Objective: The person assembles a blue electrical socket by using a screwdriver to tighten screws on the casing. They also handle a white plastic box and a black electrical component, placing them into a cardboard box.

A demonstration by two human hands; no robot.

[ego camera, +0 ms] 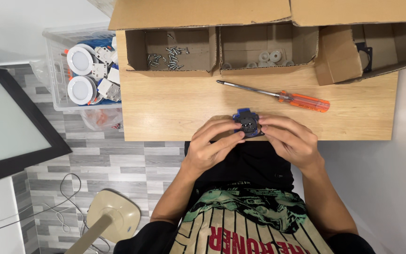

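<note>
At the lower middle of the frame, just over the near edge of the wooden table [175, 117], the left hand [208, 146] and the right hand [290, 138] close together around a small blue and black socket module [247, 122]. Both hands grip it, fingertips pinching its sides from left and right, thumbs underneath. The module sits at the frame's centre, held a little above the table edge and over the person's lap. It looks like a squarish black insert with small holes in its face, seated in a blue plastic frame that shows at the top and lower right.

The likely risk is that the piece slips from so light a pinch and falls to the lap or the tiled floor, since it hangs right at the table edge; any loose part in it could drop out too.

Farther up lies a screwdriver [278, 95] with an orange handle, its tip pointing left. Beyond it, along the top, stand open cardboard boxes: one with screws [167, 57], one with white round caps [269, 57], one with a black bracket [364, 54]. At upper left a clear plastic bin [55, 70] holds white round lamps.
</note>
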